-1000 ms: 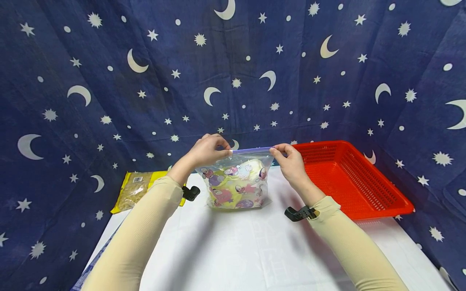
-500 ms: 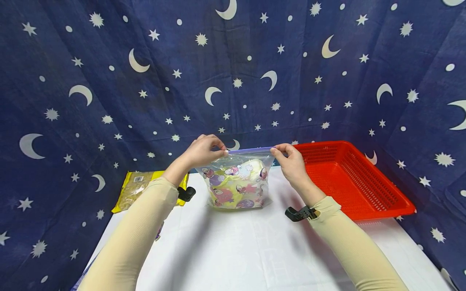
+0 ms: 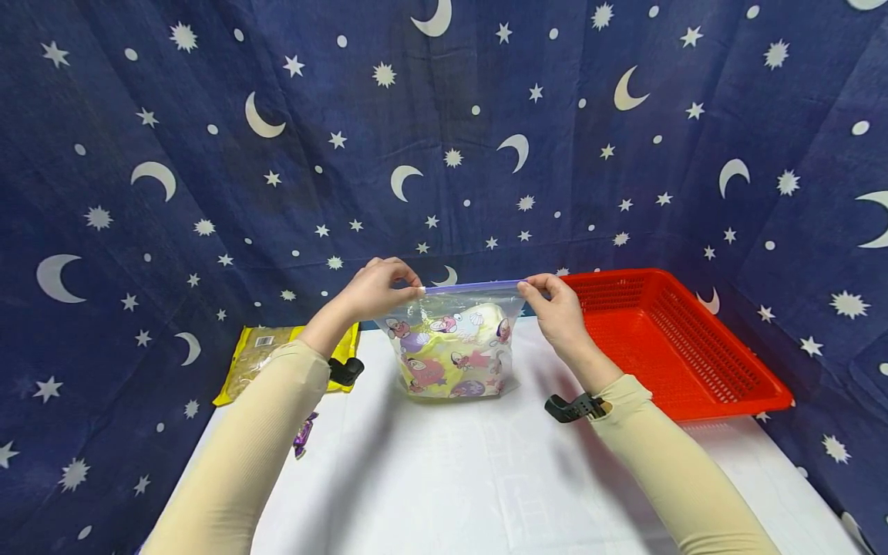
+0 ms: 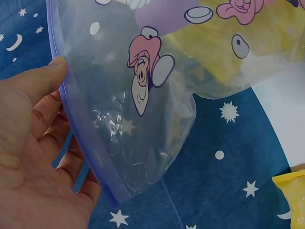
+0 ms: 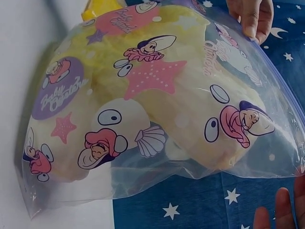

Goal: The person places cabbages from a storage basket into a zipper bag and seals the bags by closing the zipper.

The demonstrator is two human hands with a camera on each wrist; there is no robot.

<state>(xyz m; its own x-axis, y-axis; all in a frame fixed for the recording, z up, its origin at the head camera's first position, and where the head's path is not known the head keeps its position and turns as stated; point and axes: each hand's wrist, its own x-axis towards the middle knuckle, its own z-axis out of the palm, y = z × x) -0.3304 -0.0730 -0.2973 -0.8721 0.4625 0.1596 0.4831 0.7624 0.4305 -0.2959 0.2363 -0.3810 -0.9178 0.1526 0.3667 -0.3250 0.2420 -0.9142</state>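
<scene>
A clear zip bag [image 3: 454,351] printed with cartoon oysters, starfish and shells stands upright on the table, with yellow and pale contents bulging inside. Along its top edge runs a purple zip strip [image 3: 475,286]. My left hand [image 3: 380,289] pinches this strip between thumb and fingers, toward the bag's left end. At the opposite end, my right hand [image 3: 555,308] pinches the top right corner. Seen from the left wrist, the thumb of my left hand [image 4: 33,124] presses on the strip and the other fingers lie behind it. The right wrist view shows the filled bag [image 5: 152,71] close up.
A red perforated plastic basket [image 3: 683,408] stands right of the bag. On the left lies a yellow packet [image 3: 260,351] with a clear window, partly behind my left arm. A purple-wrapped candy [image 3: 303,435] lies beside that forearm. A dark blue star-patterned cloth [image 3: 451,216] hangs behind.
My left hand has slid left along the purple strip, away from the right hand, which stays at its corner. The purple-wrapped candy has come into view beside my left forearm.
</scene>
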